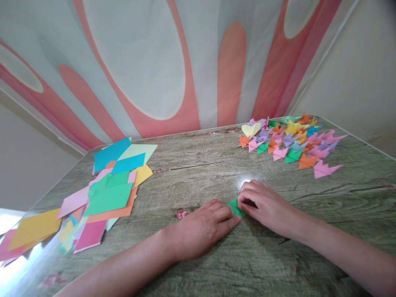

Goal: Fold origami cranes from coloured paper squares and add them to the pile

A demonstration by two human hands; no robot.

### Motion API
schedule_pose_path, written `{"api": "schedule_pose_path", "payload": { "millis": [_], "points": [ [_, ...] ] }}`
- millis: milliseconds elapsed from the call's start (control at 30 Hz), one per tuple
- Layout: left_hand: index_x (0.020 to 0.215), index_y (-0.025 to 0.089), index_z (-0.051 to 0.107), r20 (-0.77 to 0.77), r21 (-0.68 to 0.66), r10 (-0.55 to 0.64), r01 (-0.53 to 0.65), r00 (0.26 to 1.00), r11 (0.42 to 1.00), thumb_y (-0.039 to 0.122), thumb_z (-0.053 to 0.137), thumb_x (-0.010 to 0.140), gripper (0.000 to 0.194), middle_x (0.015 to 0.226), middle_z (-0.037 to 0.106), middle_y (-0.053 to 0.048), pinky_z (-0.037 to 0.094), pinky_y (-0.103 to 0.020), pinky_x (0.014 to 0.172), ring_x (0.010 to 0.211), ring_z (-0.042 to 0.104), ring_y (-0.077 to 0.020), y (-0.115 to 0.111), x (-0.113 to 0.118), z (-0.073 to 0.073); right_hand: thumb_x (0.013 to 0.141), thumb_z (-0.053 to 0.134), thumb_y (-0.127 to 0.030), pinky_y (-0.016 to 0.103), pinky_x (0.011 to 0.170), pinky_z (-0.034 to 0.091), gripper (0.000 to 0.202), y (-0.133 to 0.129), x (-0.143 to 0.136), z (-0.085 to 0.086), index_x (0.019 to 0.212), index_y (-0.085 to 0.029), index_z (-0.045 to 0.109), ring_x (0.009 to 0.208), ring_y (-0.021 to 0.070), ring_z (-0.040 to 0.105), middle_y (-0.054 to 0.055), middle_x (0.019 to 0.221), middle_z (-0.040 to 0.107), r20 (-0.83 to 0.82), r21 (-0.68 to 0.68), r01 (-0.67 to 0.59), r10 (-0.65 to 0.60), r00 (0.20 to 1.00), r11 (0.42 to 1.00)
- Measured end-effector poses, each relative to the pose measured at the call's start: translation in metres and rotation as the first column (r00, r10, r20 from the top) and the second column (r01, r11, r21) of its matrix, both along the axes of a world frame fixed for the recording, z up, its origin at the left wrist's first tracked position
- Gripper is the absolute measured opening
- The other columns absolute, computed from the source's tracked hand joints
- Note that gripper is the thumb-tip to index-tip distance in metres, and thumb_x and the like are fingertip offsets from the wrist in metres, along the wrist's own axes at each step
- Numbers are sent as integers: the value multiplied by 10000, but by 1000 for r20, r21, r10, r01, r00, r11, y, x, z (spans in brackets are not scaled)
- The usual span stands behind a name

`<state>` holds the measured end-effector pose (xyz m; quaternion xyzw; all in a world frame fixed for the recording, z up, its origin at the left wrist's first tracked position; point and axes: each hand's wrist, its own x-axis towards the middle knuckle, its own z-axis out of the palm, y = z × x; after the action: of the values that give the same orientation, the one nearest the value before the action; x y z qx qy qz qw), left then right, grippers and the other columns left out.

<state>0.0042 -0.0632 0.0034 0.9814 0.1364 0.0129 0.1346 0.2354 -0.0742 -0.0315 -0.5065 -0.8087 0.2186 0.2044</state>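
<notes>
A small green folded paper (234, 207) lies on the wood-patterned table near the middle, mostly covered by fingers. My left hand (206, 226) rests flat on the table, palm down, with its fingertips on the paper's left and lower edge. My right hand (262, 205) is curled, thumb and fingers pinched on the paper's right side. The part under the fingers is hidden.
Many folded paper birds (292, 152) in several colours crowd the table's back right. Loose coloured sheets (108, 200) spread over the left side, some at the table edge. A patterned cloth (207, 62) hangs behind the table (192, 181).
</notes>
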Motion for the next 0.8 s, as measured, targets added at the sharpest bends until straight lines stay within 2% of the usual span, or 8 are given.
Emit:
{"api": "schedule_pose_path", "payload": {
  "millis": [300,600,800],
  "points": [
    [1353,149,441,-12,32,-16,16,1000,999,202,315,1023,357,1098,595,-98,403,-399,1035,1082,545,-216,0,1,2,911,595,-208,335,749,370,155,-1,0,0,759,-205,622,847,188,527,16,826,607,17,5,-13,13,1000,1000],
    [1330,173,462,-1,-7,-9,9,1000,1000,206,343,1009,344,1099,605,-85,375,-395,1055,1050,551,-210,1,1,5,938,555,-241,344,747,366,189,0,2,-2,765,-212,626,835,191,530,20,829,607,16,16,-23,23,1000,1000],
    [1321,148,477,-9,23,-10,10,1000,1000,216,327,1016,346,1181,587,-92,360,-378,1080,1107,534,-219,1,-1,3,883,652,-251,327,776,385,85,3,10,2,803,-230,667,868,179,566,1,846,635,-82,-95,-55,47,995,994]
  ]
}}
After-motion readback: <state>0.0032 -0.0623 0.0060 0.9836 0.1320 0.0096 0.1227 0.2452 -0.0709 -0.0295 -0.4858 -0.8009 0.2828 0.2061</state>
